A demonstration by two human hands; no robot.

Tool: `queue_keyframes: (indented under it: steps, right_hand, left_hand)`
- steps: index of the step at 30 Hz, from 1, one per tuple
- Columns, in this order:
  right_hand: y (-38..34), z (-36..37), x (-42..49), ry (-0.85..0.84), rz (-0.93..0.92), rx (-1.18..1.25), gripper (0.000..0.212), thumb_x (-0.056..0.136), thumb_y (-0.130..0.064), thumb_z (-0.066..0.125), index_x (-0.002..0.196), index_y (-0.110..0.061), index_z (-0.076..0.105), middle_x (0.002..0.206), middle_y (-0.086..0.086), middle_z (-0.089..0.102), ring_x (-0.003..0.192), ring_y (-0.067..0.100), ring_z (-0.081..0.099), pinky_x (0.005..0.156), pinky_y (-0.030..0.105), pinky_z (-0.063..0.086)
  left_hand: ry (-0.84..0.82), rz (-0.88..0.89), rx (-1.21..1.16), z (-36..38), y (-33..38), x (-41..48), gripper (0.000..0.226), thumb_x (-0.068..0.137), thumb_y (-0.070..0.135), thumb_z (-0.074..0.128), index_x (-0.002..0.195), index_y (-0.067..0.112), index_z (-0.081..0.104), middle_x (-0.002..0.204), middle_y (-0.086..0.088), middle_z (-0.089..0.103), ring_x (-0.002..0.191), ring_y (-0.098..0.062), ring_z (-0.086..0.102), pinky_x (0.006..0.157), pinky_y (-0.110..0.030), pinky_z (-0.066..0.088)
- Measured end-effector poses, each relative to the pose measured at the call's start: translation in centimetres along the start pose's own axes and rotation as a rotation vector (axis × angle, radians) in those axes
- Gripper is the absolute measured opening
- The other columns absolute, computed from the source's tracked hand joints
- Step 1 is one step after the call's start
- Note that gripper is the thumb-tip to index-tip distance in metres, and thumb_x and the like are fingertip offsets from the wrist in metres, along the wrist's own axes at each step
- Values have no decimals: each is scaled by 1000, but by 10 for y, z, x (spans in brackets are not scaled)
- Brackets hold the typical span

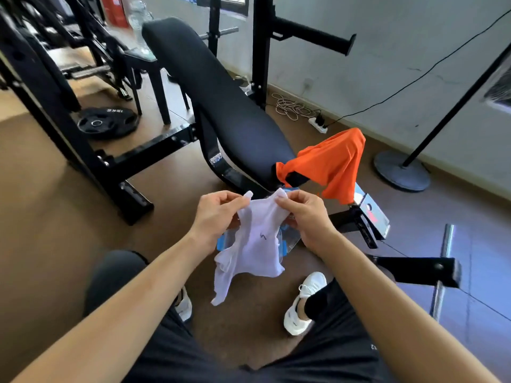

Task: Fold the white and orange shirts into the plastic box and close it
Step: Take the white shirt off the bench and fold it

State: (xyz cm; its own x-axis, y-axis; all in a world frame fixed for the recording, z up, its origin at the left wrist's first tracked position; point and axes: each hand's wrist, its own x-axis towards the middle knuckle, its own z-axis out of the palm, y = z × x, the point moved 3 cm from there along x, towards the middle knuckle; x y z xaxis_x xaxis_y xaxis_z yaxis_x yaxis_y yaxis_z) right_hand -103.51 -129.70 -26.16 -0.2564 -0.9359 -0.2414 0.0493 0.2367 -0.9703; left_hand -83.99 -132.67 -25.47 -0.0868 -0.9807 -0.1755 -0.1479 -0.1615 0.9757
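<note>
The black shorts (193, 355) and the two bare forearms fill the lower part of the view, because the person sits and looks down at the work; further out, the left hand (218, 214) and the right hand (307, 217) are raised in front of the knees. Each hand pinches the top edge of the white shirt (257, 244) between thumb and curled fingers, one at each upper corner; I judge they hold it so to let the cloth hang open and show its shape before the first fold. The shirt hangs below both grips, crumpled, with a small dark mark near the middle; its lower end seems to hang free. Behind it, on the floor, lies the plastic box (224, 242), clear with blue clips, mostly hidden by the cloth; whether its lid is on I cannot tell. The orange shirt (334, 164) is draped over the end of the bench (221, 106), well apart from both hands, not yet folded.
</note>
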Motion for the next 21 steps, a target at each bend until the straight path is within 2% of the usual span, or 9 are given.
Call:
queue_keyframes:
  steps: [3, 5, 8, 12, 14, 17, 19, 20, 21]
  right_hand:
    - [9, 15, -3, -18, -17, -28, 14, 82, -23, 79, 79, -12, 71, 78, 9, 68, 72, 20, 63, 68, 36, 55]
    - [16, 22, -7, -28, -36, -54, 13, 77, -29, 79, 75, -19, 72, 80, 8, 71, 76, 21, 67, 75, 43, 59]
    - [23, 26, -17, -19, -70, -84, 9, 86, -22, 78, 85, -15, 73, 87, 12, 74, 82, 22, 71, 83, 45, 62]
    - [25, 24, -28, 39, -190, -224, 17, 82, -24, 83, 90, -13, 71, 81, -2, 71, 72, 7, 67, 68, 22, 56]
    - [28, 22, -32, 40, -253, -336, 25, 78, -25, 86, 92, -15, 68, 80, -7, 68, 68, 0, 63, 63, 17, 52]
    - [32, 14, -29, 52, -312, -445, 23, 76, -18, 86, 88, -19, 66, 79, -6, 67, 68, 5, 62, 64, 22, 55]
    - [31, 8, -24, 5, -320, -468, 18, 80, -13, 81, 85, -24, 69, 78, -3, 69, 71, 17, 67, 67, 36, 60]
    - [30, 4, -22, -26, -319, -467, 18, 82, -12, 80, 84, -27, 69, 77, -3, 69, 70, 18, 67, 67, 40, 60]
    - [27, 0, -20, -54, -312, -454, 21, 83, -10, 78, 82, -29, 69, 75, -7, 69, 68, 13, 65, 65, 36, 59]
  left_hand:
    - [-32, -3, -26, 9, -7, -7, 19, 88, 25, 76, 87, 7, 77, 81, -9, 74, 73, -13, 69, 58, -19, 56]
    - [-47, -10, -8, 14, -15, -11, 17, 90, 29, 74, 89, 13, 78, 87, -6, 77, 84, -19, 73, 70, -30, 63]
    - [-70, -6, -44, 21, -20, -21, 16, 94, 28, 69, 93, 16, 79, 91, -5, 78, 91, -19, 75, 78, -34, 63]
    - [-129, -89, -239, 25, -20, -31, 31, 102, 19, 52, 97, 7, 80, 91, -8, 80, 79, -11, 76, 64, -19, 57]
    - [-211, -61, -161, 27, -23, -34, 37, 106, 25, 43, 100, 16, 79, 96, -4, 80, 86, -10, 76, 66, -14, 55]
    - [-354, 14, -35, 27, -26, -36, 41, 108, 32, 36, 107, 23, 76, 105, 1, 79, 98, -5, 73, 73, -11, 54]
    - [-412, 20, -38, 21, -29, -34, 43, 107, 34, 37, 113, 18, 76, 108, -1, 78, 102, -12, 73, 81, -20, 58]
    - [-399, 24, -46, 15, -32, -31, 42, 105, 34, 40, 112, 15, 76, 106, -2, 79, 101, -17, 74, 82, -25, 58]
    - [-346, 32, -58, 8, -36, -28, 39, 102, 31, 43, 108, 14, 78, 102, -4, 79, 96, -21, 75, 80, -30, 58]
